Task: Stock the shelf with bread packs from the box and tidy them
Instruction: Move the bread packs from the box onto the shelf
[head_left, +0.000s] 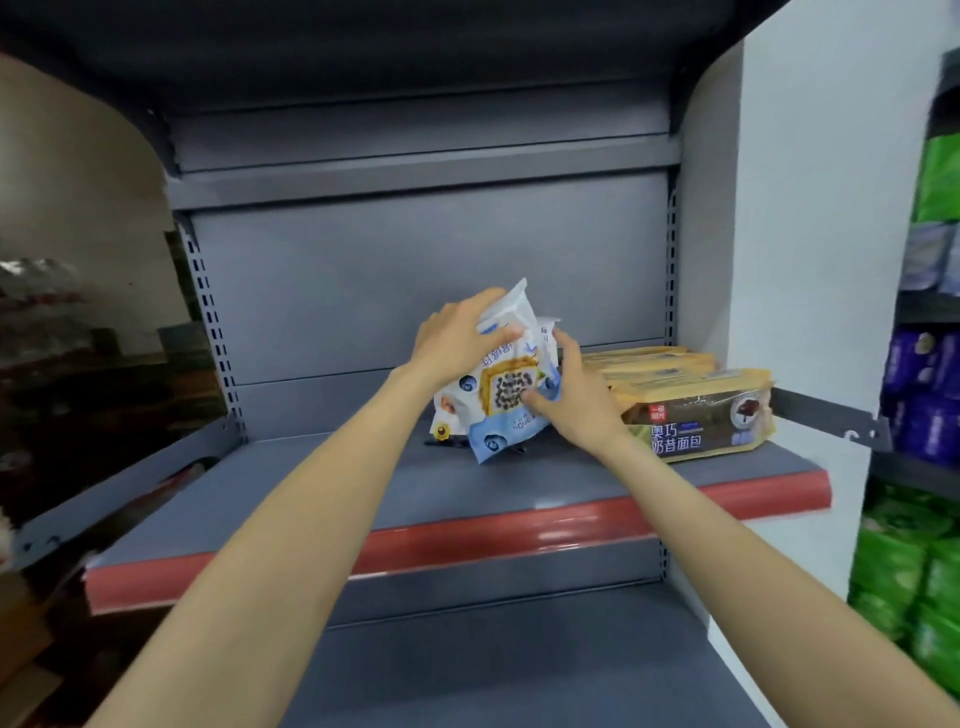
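A glossy white-and-blue plastic bread pack (506, 384), printed with blueberries and a square slice of bread, stands tilted on the grey metal shelf board (415, 499), its lower corner touching the board and its top edge leaning back toward the grey rear panel. A second white pack (546, 332) shows just behind it, mostly hidden. The left hand (457, 338) grips the blue pack from above and from the left, fingers curled over its upper edge and thumb lying across the printed front. The right hand (569, 395) holds the same pack from the right, fingers curled round its lower right side with fingertips pressing the front near the bread picture. Both bare forearms reach up from the bottom of the view.

Just right of the blue pack, behind the right hand, lies a row of flat tan-and-yellow bread packs (696, 410) with dark brown labels and white lettering, lined up one behind another to the shelf's right end. The nearest one faces forward at the board's edge.

In front of the blue pack, the board ends in a red plastic price strip (467, 545). Further right of it, past a white upright panel (810, 260), neighbouring shelves carry green bags (909, 582) and purple bags (922, 379). To its far left, dim blurred goods cannot be made out.
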